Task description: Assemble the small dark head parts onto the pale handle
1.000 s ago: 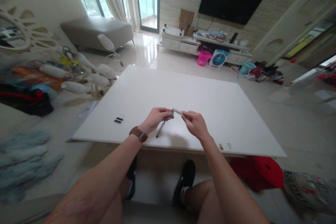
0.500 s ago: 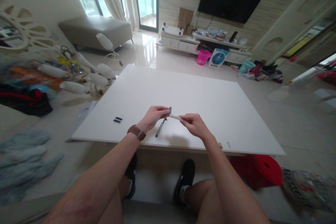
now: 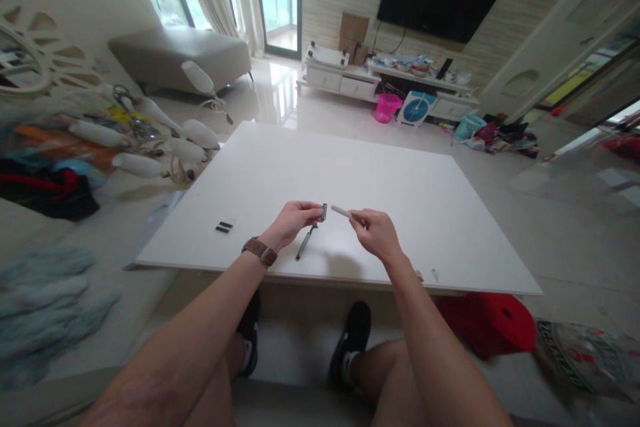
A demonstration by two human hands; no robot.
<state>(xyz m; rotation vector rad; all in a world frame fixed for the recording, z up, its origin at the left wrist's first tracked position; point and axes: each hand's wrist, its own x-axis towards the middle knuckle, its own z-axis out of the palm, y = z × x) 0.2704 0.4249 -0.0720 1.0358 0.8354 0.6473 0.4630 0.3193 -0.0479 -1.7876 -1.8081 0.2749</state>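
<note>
- Between the hands, the left hand (image 3: 293,220) pinches a small green chip (image 3: 325,211), the right hand (image 3: 375,233) a white stick (image 3: 341,211).
- Thin fingertip pinches: either piece could slip onto the table (image 3: 400,173).

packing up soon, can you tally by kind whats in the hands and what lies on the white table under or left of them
small green piece, in left hand: 1
white stick, in right hand: 1
dark slim tool, lying on the table: 1
small black blocks, side by side: 2
total: 5
</note>
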